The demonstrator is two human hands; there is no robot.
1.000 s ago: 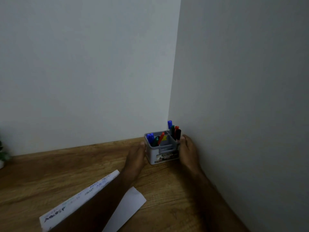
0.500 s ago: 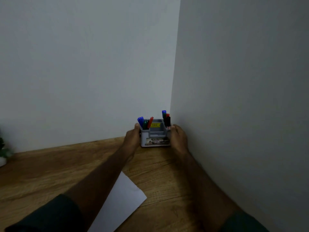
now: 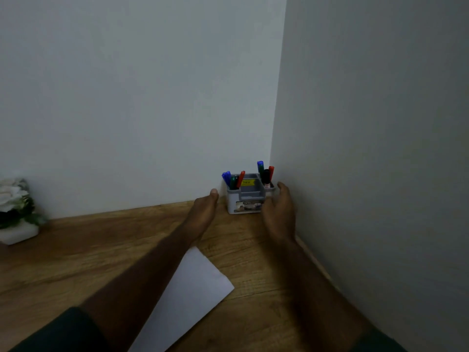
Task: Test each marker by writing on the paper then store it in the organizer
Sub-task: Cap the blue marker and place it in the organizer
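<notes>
A small grey organizer stands on the wooden table in the corner where the two walls meet. Blue, green and red markers stick up from its left compartment. Blue, black and red markers fill the right one. My left hand lies a little left of the organizer, fingers straight, apart from it. My right hand is at the organizer's right side with relaxed fingers, and I cannot tell if it touches. A white sheet of paper lies near me, partly under my left forearm.
A white pot with white flowers stands at the table's far left by the back wall. Grey walls close the table at the back and along the right. Bare wood spreads between the pot and my arms.
Both hands held the organizer's sides and pushed it back into the corner. Now the left hand has come off it and the right hand has loosened. The paper lies flat.
</notes>
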